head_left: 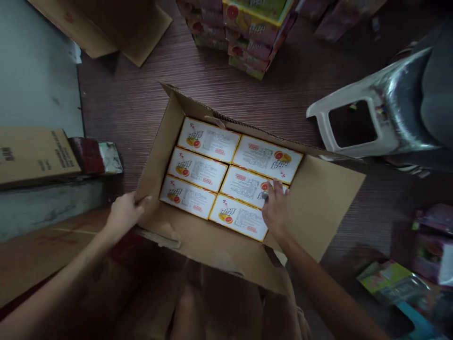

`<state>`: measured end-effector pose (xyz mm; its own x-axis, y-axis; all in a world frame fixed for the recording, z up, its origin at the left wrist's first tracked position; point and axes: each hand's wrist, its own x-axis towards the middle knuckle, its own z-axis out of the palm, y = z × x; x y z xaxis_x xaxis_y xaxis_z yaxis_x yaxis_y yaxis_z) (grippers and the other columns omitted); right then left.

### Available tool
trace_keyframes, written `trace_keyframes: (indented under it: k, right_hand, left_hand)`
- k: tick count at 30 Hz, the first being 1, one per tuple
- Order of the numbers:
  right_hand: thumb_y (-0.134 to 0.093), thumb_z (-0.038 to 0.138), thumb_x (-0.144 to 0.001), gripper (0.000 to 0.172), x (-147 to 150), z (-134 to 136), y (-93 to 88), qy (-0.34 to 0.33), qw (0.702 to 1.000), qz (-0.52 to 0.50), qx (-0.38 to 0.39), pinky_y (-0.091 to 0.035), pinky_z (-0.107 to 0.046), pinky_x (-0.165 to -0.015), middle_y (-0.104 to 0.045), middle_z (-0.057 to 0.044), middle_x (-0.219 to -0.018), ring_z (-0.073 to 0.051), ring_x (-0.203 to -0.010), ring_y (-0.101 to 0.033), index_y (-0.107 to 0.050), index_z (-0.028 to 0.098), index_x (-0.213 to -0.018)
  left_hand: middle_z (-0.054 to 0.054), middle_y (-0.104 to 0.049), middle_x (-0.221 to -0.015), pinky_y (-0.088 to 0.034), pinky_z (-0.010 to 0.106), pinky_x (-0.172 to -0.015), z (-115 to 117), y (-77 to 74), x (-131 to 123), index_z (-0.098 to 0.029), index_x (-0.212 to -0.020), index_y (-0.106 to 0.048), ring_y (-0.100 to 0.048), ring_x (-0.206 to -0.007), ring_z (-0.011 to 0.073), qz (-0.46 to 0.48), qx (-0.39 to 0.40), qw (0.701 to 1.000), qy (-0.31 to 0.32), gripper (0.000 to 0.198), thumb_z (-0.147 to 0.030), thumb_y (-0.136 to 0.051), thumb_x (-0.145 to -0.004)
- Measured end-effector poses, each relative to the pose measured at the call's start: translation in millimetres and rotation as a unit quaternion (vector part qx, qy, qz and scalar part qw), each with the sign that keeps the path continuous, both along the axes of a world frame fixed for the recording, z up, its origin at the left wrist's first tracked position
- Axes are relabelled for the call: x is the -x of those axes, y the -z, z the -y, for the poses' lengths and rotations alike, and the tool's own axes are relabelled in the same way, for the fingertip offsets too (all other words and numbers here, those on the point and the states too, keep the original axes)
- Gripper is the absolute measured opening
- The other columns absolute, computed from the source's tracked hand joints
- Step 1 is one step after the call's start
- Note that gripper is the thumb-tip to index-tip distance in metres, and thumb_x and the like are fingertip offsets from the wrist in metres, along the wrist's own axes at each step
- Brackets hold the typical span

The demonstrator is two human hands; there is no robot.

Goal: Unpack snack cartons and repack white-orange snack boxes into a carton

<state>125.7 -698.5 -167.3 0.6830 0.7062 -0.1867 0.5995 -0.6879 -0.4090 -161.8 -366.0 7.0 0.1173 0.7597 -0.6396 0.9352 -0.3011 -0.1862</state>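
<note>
A large open cardboard box (212, 236) sits in front of me, its flaps folded outward. Inside lie several white cartons (200, 174) with yellow edges and grapefruit pictures, in two columns. My left hand (125, 213) grips the box's left wall near the lower left corner, fingers wrapped over the cardboard edge. Inside the box at the right, my right hand (276, 208) rests with its fingers apart on the middle carton (242, 185) of the right column, covering part of its printed end. The box's right flap (325, 203) spreads out beyond that hand.
Stacked fruit-printed cartons (253, 33) stand beyond the box. A white plastic stool (354, 123) is at the right, more packages (396, 283) lower right. Other cardboard boxes (31, 153) are at the left, and an open one (141, 38) stands upper left.
</note>
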Motion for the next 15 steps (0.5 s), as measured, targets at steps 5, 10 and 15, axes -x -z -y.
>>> trace_keyframes:
  k: [5, 10, 15]
  right_hand:
    - [-0.031, 0.016, -0.097, 0.048, 4.6, -13.9, 25.5, -0.037, 0.995, 0.085, 0.046, -0.014, -0.057, -0.118, -0.036, -0.015, -0.153, -0.027, -0.146, -0.02, -0.046, 0.011, -0.143]
    - [-0.035, 0.017, -0.094, 0.042, 6.8, -7.0, 28.0, -0.054, 0.991, 0.089, 0.089, -0.023, -0.057, -0.111, -0.057, -0.018, -0.132, -0.032, -0.128, -0.043, -0.06, 0.009, -0.126]
    - [-0.037, 0.017, -0.09, 0.034, 9.6, -12.2, 19.9, -0.033, 0.982, 0.027, 0.185, -0.034, -0.049, -0.095, -0.066, -0.019, -0.097, -0.031, -0.096, -0.055, -0.07, 0.009, -0.099]
  left_hand:
    - [0.023, -0.07, -0.108, -0.049, 0.04, -0.081, -35.1, -12.6, 13.4, -0.012, -0.12, -0.062, -0.067, -0.102, 0.0346, -0.027, -0.071, 0.997, -0.021, 0.049, -0.047, -0.044, -0.091]
    - [0.033, -0.064, -0.113, -0.046, 0.044, -0.085, -97.4, -24.5, 18.5, 0.004, -0.119, -0.059, -0.061, -0.113, 0.0373, -0.095, -0.102, 0.988, -0.071, 0.048, -0.032, -0.041, -0.092]
    - [0.025, -0.005, -0.161, -0.014, 0.052, -0.114, -71.9, 12.6, -4.8, 0.001, -0.153, 0.003, 0.0, -0.15, 0.0365, 0.119, -0.215, 0.963, 0.11, 0.079, -0.042, -0.03, -0.097]
